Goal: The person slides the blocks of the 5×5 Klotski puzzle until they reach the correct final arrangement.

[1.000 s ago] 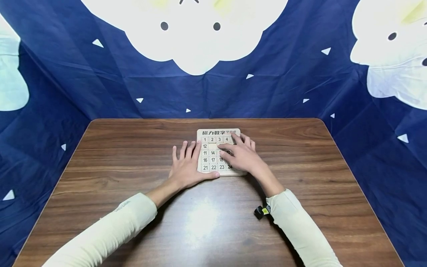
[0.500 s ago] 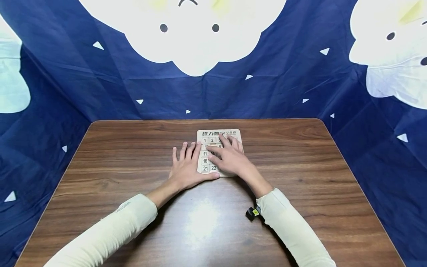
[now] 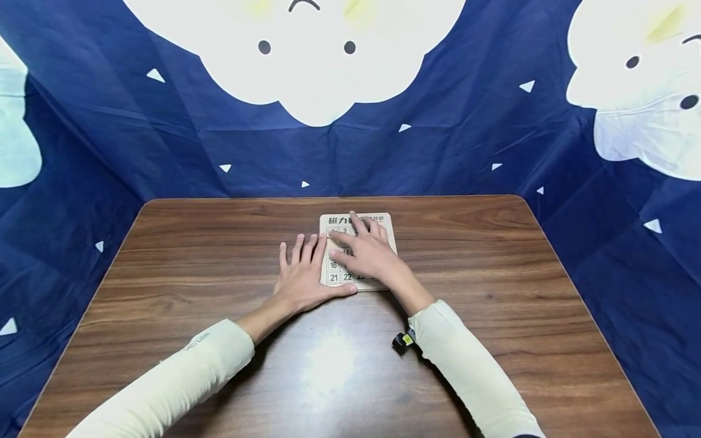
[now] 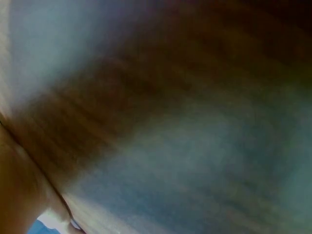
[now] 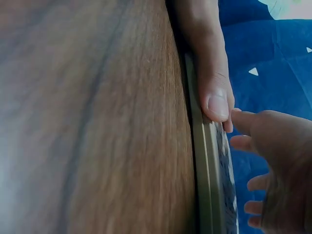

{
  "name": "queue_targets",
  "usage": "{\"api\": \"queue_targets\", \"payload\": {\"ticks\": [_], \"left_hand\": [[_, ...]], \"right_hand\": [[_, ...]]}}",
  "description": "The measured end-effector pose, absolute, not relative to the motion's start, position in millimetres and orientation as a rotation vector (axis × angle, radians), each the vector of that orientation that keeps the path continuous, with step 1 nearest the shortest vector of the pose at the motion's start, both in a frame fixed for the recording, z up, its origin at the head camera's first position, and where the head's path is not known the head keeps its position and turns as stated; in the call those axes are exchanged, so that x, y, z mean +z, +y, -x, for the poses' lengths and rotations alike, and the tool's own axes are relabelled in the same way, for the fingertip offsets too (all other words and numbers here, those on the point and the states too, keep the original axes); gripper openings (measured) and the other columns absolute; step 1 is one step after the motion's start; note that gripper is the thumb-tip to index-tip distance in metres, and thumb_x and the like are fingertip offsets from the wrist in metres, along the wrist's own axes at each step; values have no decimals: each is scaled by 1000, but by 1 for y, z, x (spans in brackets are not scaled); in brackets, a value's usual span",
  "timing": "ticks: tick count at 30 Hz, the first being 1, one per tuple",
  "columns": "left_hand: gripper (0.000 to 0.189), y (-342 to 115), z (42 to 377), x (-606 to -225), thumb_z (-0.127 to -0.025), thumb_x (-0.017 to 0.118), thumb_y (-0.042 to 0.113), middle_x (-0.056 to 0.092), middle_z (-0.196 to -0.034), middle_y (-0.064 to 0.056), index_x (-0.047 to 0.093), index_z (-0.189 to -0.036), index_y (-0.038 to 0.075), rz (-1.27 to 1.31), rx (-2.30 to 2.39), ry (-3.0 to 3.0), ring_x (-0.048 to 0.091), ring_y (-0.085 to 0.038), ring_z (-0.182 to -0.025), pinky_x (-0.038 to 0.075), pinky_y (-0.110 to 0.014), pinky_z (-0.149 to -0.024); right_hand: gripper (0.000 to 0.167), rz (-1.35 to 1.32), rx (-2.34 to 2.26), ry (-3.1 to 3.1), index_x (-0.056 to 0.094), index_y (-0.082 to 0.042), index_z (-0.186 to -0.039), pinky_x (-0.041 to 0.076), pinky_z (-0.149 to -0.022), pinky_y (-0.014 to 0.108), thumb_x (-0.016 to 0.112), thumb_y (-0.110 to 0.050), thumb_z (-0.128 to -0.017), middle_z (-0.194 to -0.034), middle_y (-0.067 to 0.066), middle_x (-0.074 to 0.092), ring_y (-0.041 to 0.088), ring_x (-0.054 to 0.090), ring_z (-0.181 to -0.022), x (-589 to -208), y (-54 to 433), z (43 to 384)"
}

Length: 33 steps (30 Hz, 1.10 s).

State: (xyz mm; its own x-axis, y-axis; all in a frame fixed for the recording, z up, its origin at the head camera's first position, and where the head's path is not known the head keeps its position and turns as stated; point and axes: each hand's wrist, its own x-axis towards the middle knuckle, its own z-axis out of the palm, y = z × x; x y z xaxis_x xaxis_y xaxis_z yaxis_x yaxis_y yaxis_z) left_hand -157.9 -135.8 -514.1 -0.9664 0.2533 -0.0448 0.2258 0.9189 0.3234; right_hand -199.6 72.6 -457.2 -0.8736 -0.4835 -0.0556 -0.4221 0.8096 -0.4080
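Observation:
A pale number-tile sliding puzzle lies on the table, printed characters across its top edge. Along its left side rests my left hand, fingers straight and spread, the thumb laid along the puzzle's front edge. My right hand is over the tiles with spread fingers; its index fingertip and thumb are at the left columns, hiding much of the second and third rows. In the front rows, the tile numbered 21 shows. The right wrist view shows the puzzle's edge, with the left thumb on it.
The brown wood-grain table reaches back to a dark blue curtain with white cloud shapes. A small black device sits at the right sleeve's cuff. The left wrist view shows mostly blurred tabletop.
My right hand has moved left across the puzzle, from its right half to the left columns. The gap in the second row is now covered. My left hand has stayed in place.

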Motion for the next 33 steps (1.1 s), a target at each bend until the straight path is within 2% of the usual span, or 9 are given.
{"api": "queue_targets", "payload": {"ticks": [3,9,16,20,23,28,33], "left_hand": [[149,-136,159,-514,-75,57,109,18,-191,-14,8,-184,19,-376,480,2997,4,-42,-179,-8,-72,-141],[149,-136,159,-513,-75,59,107,21,-190,-15,11,-184,17,-375,480,3016,7,-44,-179,-5,-73,-141],[148,-136,158,-513,-76,60,106,21,-190,-16,11,-184,17,-388,482,3011,7,-45,-178,-6,-74,-141],[150,-136,158,-514,-76,60,107,18,-191,-16,8,-184,18,-390,480,2998,5,-44,-179,-8,-73,-141],[150,-136,158,-515,-75,60,107,18,-191,-16,8,-184,18,-389,480,2994,4,-44,-179,-9,-73,-141],[148,-136,158,-515,-77,60,107,19,-190,-16,8,-184,18,-397,492,3006,6,-44,-178,-8,-73,-141],[147,-137,158,-515,-78,59,106,19,-190,-16,7,-184,20,-400,499,3004,6,-44,-178,-8,-73,-140]], "right_hand": [[61,701,-564,2831,59,-32,-166,16,-139,75,50,-62,-115,-189,23,16,55,18,-173,-457,67,201],[55,719,-517,2828,67,-28,-159,17,-139,72,57,-58,-114,-188,20,24,55,19,-172,-448,64,191],[59,667,-642,2833,61,-27,-165,15,-138,76,56,-58,-114,-188,23,21,57,16,-172,-453,75,191],[56,570,-696,2886,64,-26,-162,16,-137,76,59,-53,-112,-188,26,20,57,18,-171,-455,83,199],[56,565,-655,2876,66,-26,-160,17,-136,75,59,-55,-112,-188,26,19,57,19,-171,-456,82,203],[61,621,-591,2837,61,-31,-165,17,-137,77,56,-62,-113,-189,24,17,56,18,-172,-457,71,203],[61,628,-626,2847,60,-31,-165,18,-137,77,56,-62,-113,-189,24,17,56,18,-171,-457,75,203]]}}
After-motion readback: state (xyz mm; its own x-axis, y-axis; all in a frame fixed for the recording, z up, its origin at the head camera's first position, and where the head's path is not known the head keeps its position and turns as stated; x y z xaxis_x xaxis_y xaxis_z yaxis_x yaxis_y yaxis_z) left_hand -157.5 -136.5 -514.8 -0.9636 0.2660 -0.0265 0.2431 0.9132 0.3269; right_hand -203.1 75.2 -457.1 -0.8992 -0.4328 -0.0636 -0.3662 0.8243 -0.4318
